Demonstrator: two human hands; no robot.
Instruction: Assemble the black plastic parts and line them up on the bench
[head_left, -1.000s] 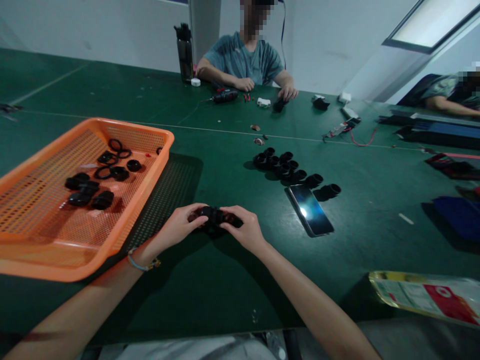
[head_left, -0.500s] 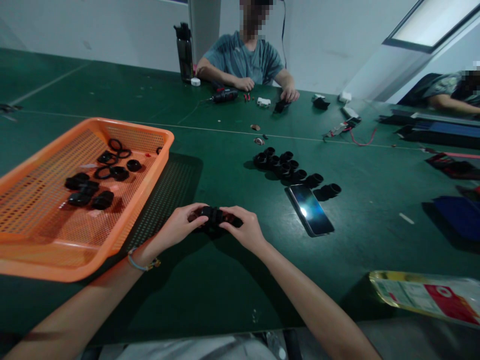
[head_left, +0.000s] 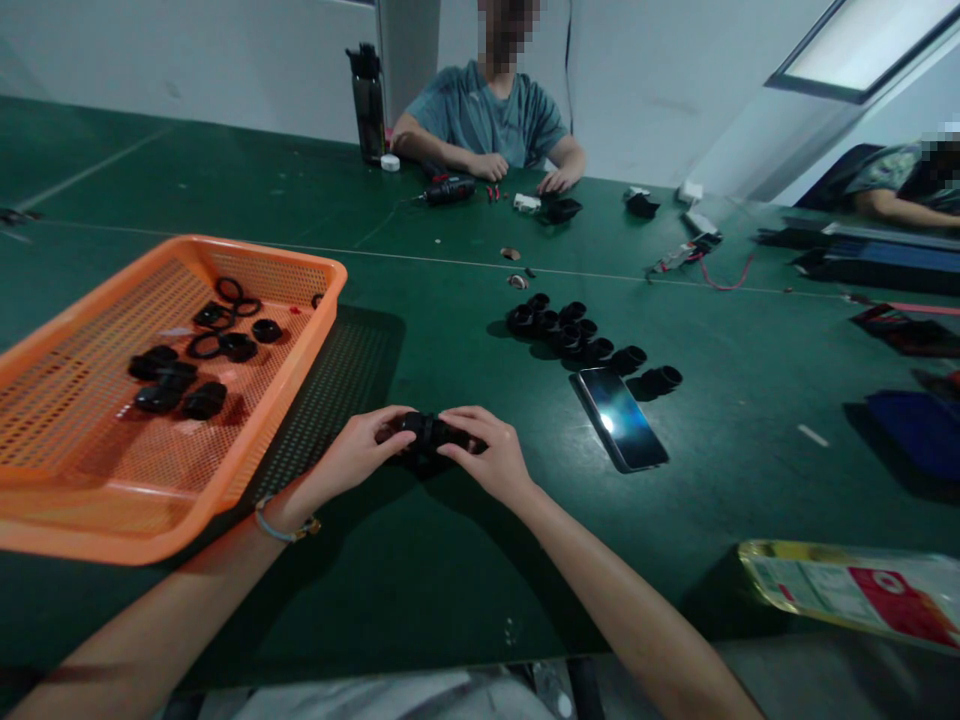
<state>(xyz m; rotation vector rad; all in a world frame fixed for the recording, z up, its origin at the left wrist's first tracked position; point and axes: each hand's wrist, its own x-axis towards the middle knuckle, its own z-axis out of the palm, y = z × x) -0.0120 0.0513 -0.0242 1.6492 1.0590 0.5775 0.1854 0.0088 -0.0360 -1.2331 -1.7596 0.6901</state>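
Low over the green table, a black threaded pipe fitting (head_left: 427,430) lies crosswise between my hands. My left hand (head_left: 364,442) is closed around its left end, with the thumb in front. On its right end my right hand (head_left: 493,452) pinches with thumb and fingers. Both ends are partly covered by my fingers. To the left, an orange basket (head_left: 217,510) holds black rings (head_left: 229,290) and several black fitting parts (head_left: 205,400). Beyond my right hand stands a cluster of black tubular fittings (head_left: 570,335).
A phone (head_left: 621,420) lies right of my hands. A foil-edged packet (head_left: 855,590) is at the near right edge. Across the table sits a person (head_left: 491,120), near a power drill (head_left: 448,190) and a dark bottle (head_left: 368,105). A blue tray (head_left: 919,430) stands far right.
My hands stay in almost the same place, with the right fingers shifted slightly around the fitting. Across the table, the person's hand has moved off a black piece and rests beside it.
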